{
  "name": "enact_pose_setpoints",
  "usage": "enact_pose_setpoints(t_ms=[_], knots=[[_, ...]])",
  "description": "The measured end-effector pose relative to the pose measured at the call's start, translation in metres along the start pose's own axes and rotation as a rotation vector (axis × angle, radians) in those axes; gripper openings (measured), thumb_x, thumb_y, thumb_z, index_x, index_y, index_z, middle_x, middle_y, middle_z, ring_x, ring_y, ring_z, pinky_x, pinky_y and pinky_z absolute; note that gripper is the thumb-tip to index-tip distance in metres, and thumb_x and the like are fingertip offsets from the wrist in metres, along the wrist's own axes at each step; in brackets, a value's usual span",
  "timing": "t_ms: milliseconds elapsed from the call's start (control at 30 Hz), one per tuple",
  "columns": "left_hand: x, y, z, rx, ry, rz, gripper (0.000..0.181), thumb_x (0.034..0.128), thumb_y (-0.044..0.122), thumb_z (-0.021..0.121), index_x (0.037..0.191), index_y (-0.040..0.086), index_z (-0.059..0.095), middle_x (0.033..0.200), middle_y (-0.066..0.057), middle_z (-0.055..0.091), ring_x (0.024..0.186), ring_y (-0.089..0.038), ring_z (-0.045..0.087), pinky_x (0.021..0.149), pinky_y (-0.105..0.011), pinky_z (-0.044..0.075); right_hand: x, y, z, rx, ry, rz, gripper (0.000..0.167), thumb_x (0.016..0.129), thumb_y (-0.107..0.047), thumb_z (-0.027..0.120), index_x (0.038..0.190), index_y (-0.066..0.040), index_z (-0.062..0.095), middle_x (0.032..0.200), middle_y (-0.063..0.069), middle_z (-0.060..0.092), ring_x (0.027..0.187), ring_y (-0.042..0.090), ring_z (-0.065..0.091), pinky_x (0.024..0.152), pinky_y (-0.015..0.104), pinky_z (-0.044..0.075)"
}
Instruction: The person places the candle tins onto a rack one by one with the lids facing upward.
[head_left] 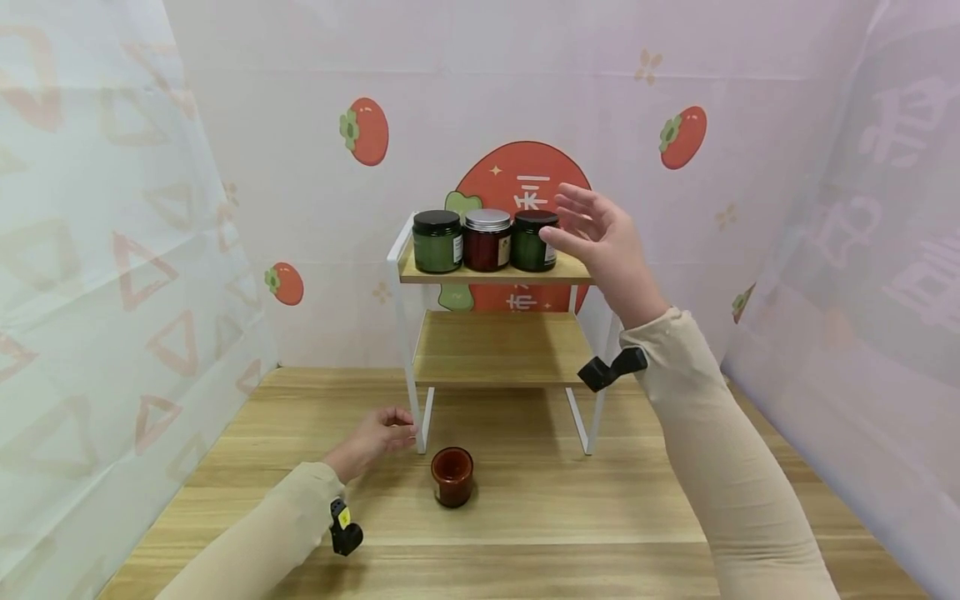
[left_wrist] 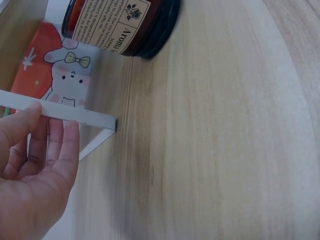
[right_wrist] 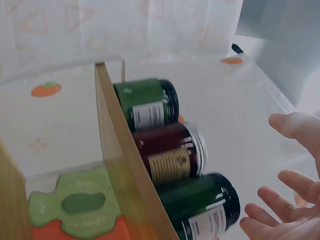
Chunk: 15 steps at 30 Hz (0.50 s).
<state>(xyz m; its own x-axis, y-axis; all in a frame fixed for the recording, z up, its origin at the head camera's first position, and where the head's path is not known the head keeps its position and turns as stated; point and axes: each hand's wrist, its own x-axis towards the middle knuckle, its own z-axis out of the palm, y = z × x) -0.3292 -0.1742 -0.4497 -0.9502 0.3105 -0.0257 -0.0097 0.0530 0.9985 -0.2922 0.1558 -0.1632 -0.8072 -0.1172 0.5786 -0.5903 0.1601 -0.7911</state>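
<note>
A two-tier wooden shelf rack [head_left: 491,350] with a white metal frame stands on the table. My left hand [head_left: 381,437] is low at its left front leg [left_wrist: 95,116], thumb and fingers pinching the white bar. On the top board, a green jar with a black lid [head_left: 438,242], a dark red jar with a silver lid [head_left: 487,242] and another green jar [head_left: 531,243] stand upright in a row. Beside the right-hand jar, my right hand [head_left: 603,242] hovers with spread fingers; the right wrist view shows it holding nothing, apart from the lids.
A lidless amber glass jar [head_left: 452,479] stands on the wooden table [head_left: 570,533] in front of the left leg; its label [left_wrist: 112,22] faces the left wrist camera. The lower board [head_left: 502,342] sits beneath the jars. Printed cloth walls [head_left: 285,167] enclose the back and sides.
</note>
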Motion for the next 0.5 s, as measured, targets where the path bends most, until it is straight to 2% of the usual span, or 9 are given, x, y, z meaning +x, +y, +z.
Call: enact_pose_setpoints(t_ms=[167, 400, 500], knots=[[0.000, 0.000, -0.001, -0.003, -0.001, -0.001, 0.011, 0.0907, -0.006, 0.058, 0.101, -0.006, 0.052, 0.094, -0.006, 0.055, 0.092, -0.018, 0.062, 0.085, -0.027, 0.059, -0.018, -0.002, 0.013, 0.034, -0.067, -0.052, 0.058, 0.086, -0.013, 0.074, 0.138, -0.010, 0.049, 0.143, 0.009, 0.049, 0.135, 0.021, 0.044, 0.113, 0.032, 0.040], [-0.001, 0.001, -0.002, -0.001, -0.017, 0.010, 0.011, 0.0915, -0.006, 0.057, 0.101, -0.006, 0.052, 0.096, -0.006, 0.055, 0.093, -0.017, 0.062, 0.086, -0.026, 0.059, -0.044, 0.001, 0.034, 0.090, -0.174, -0.066, 0.059, 0.085, -0.002, 0.072, 0.138, 0.000, 0.046, 0.146, 0.016, 0.044, 0.137, 0.026, 0.041, 0.115, 0.035, 0.037], [-0.001, 0.002, -0.001, -0.002, -0.006, 0.000, 0.012, 0.0916, -0.006, 0.057, 0.102, -0.007, 0.051, 0.096, -0.006, 0.055, 0.094, -0.018, 0.062, 0.088, -0.028, 0.058, -0.055, 0.006, 0.041, 0.092, -0.218, -0.083, 0.059, 0.083, 0.003, 0.071, 0.136, 0.001, 0.047, 0.144, 0.018, 0.045, 0.135, 0.027, 0.043, 0.114, 0.035, 0.038]])
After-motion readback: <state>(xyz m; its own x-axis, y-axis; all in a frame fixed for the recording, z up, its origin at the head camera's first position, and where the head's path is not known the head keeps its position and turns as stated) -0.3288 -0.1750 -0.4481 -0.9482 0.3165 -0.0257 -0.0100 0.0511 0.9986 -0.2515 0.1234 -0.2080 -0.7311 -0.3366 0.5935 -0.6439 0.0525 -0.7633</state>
